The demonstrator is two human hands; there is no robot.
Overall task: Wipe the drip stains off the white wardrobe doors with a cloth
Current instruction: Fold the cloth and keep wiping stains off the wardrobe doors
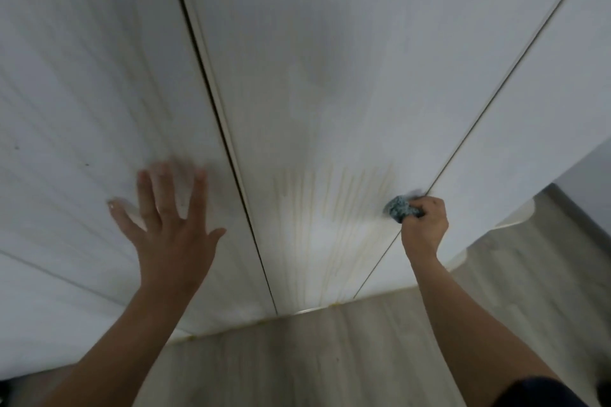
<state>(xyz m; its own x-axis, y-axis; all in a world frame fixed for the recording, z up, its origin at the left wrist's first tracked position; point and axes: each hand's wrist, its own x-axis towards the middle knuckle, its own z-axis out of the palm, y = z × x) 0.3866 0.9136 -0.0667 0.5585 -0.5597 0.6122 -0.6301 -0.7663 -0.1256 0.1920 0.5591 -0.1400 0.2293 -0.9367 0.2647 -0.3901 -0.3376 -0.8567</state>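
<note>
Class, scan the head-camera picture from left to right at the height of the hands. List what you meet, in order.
left hand flat on the left door → dark gap between the doors → yellowish drip stains on the middle door → blue-green cloth → right hand gripping it → wooden floor

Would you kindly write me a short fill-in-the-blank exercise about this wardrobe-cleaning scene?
1. The right hand grips a crumpled blue-green ____.
2. The left hand lies flat and holds ____.
3. Of the three wardrobe doors, the yellowish drip stains streak the ____ one.
Missing words: cloth; nothing; middle.
</note>
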